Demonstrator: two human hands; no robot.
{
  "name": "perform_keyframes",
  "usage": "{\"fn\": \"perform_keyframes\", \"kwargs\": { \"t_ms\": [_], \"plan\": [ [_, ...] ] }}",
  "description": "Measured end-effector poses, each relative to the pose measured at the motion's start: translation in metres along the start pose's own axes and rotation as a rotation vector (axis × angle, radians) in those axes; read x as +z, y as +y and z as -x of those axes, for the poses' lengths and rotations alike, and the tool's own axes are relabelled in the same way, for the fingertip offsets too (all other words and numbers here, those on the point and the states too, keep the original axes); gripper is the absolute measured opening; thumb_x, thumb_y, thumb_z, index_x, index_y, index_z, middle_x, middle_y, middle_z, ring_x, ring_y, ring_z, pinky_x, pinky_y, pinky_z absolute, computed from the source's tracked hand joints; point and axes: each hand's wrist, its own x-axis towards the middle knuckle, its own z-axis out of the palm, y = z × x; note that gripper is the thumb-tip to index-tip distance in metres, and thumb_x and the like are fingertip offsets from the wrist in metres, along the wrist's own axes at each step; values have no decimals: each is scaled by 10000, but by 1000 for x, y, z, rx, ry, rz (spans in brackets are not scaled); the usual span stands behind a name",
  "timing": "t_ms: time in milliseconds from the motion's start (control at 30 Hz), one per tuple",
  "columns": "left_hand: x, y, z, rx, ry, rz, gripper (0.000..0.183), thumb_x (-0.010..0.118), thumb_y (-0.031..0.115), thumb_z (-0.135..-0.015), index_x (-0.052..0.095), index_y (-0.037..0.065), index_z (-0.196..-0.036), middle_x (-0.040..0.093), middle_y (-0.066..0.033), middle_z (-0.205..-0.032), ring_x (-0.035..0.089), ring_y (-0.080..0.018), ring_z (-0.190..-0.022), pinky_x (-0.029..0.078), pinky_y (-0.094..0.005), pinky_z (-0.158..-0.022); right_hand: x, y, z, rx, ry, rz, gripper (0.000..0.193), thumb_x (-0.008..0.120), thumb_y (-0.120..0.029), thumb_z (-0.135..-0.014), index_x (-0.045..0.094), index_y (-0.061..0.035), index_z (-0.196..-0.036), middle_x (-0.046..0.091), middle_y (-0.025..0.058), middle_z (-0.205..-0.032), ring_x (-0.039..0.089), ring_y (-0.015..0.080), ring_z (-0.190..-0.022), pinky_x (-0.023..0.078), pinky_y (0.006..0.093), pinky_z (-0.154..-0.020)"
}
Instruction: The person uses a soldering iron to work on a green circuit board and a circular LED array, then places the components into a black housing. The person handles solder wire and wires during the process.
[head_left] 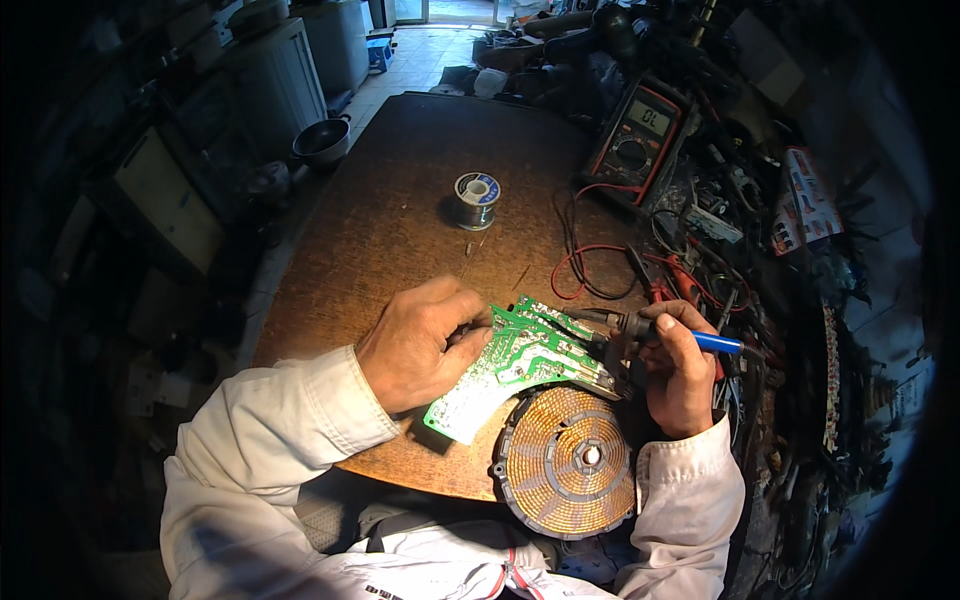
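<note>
Green is the board (520, 350), and it is placed between the two hands, to the right of the left hand (425, 345) and to the left of the right hand (680, 370). The left fingers are closed narrow on its left edge, the thumb on the near side. The right fingers are wrapped on the iron (715, 342), near the front of its blue handle. The iron lies almost crosswise: its handle goes to the right, its tip points left and a little away from the person, over the far right part of the board. Whether the tip touches the board, I cannot tell. The curved inner edge of the board faces the coil (560, 450), which is just below it, at the near edge of the tabletop (370, 200). Farther away, the spool (478, 205) stands well apart from both hands.
</note>
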Motion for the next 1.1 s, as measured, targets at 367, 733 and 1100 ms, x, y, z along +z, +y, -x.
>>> {"fn": "perform_keyframes", "kwargs": {
  "t_ms": [367, 733, 1100],
  "plan": [
    [1, 8, -2, 48, 86, -110, 128, 772, 10, -806, 716, 4, -922, 635, -128, -836, 665, -263, -696, 525, -364, -600, 4, -3, 10, -115, -88, 156, 261, 713, -204, -910, 685, 38, -1002, 565, -53, -703, 410, 16, -588, 281, 206, -540],
    [-7, 0, -9, -78, 132, -84, 112, 676, 31, -925, 675, -41, -1011, 674, -141, -829, 655, -208, -666, 507, -333, -594, 8, -2, 11, -213, -90, 195, 312, 757, -194, -932, 693, 42, -1125, 693, 24, -864, 568, 55, -716, 440, 200, -658],
    [-41, -20, -14, -259, -24, -91, 289, 606, 18, -920, 629, -63, -1196, 709, -157, -866, 693, -211, -711, 548, -342, -663, 8, 6, 0, -829, -399, 832, 532, 902, -131, -751, 668, 27, -1202, 720, 159, -1039, 690, 288, -948, 533, 367, -860]
  ]
}}
